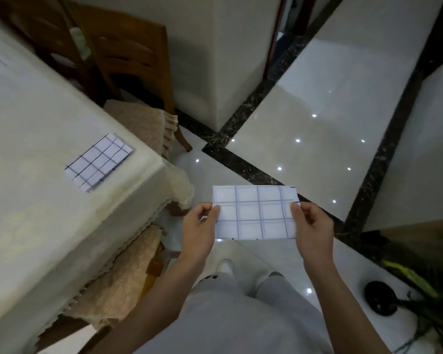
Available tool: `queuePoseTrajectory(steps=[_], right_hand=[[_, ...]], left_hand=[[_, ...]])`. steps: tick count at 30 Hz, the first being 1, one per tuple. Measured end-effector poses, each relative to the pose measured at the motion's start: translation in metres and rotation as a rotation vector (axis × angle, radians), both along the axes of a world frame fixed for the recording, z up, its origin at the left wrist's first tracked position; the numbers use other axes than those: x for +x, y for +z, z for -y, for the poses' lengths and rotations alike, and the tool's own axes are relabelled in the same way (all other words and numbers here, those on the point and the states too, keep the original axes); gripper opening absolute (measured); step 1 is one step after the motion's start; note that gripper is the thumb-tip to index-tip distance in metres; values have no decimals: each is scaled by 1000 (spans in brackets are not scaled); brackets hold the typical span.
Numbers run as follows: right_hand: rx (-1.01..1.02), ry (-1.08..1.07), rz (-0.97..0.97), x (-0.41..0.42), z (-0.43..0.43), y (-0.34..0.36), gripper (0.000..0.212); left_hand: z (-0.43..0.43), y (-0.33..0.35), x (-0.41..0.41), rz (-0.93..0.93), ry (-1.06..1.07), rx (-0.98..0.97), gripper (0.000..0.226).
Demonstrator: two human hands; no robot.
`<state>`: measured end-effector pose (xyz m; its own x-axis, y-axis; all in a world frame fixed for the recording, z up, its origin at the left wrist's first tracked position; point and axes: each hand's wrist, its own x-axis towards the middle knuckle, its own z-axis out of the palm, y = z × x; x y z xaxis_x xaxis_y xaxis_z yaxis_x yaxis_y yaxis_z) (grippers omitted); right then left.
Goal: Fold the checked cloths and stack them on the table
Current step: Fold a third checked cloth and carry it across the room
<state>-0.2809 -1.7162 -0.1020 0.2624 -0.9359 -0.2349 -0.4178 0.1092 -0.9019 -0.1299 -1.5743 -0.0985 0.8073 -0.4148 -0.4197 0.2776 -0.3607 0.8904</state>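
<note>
Hands pinch our small folded white cloth with blue checks (255,213): left hand (198,227), right hand (313,226). It hangs over the floor, away from the cream-covered surface (36,123). Loose pinching could drop it. Another folded checked cloth (99,162) waits there.

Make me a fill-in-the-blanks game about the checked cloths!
1. The folded checked cloth in the air is held by ____ hands.
2. The left hand pinches its ____ edge; the right hand pinches the opposite edge.
3. Another folded checked cloth lies on the cream-covered ____.

Missing words: two; left; table
</note>
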Motion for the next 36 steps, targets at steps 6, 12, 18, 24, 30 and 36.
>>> queuePoseTrajectory(steps=[6,12,18,24,30,36], right_hand=[[45,249,-27,80,34,-10,7],[38,486,-14,168,79,-18,9],[20,734,-32,258,130,-15,10],[9,951,-15,320,144,-8,9],[-17,1115,-46,366,119,-10,11],[-41,1215,-49,409,70,-18,8]], left_hand=[[2,-1,41,-64,241,45,14],[26,-3,90,-14,465,82,15],[64,0,137,22,679,92,12],[76,0,164,43,894,70,13],[46,-6,180,46,1004,71,13],[-9,-20,213,28,1078,90,13]])
